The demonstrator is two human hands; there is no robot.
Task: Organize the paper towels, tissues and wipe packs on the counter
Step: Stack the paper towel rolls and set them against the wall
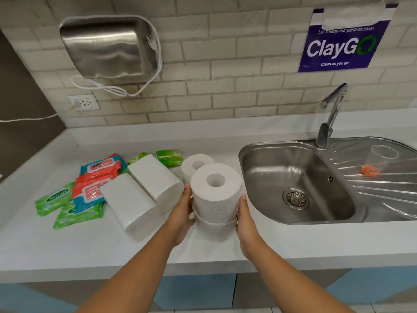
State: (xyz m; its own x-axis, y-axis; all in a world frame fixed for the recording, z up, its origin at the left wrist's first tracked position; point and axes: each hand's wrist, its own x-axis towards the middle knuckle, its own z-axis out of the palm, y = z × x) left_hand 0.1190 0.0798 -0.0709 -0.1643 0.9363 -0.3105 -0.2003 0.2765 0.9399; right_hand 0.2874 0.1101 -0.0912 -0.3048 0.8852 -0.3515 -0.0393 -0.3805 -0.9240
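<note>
Two hands clasp the top paper roll (215,188) stacked on a lower roll (214,230) at the counter (67,251) front, beside the sink (297,177); left hand (181,213) and right hand (247,222) press flat against its sides, fingers together

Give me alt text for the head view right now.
Both hands, left hand and right hand, steady a paper roll stacked on another roll on a white counter, beside a steel sink. To the left lie two white towel packs, wipe packs and green tissue packs, with a third roll behind.
</note>
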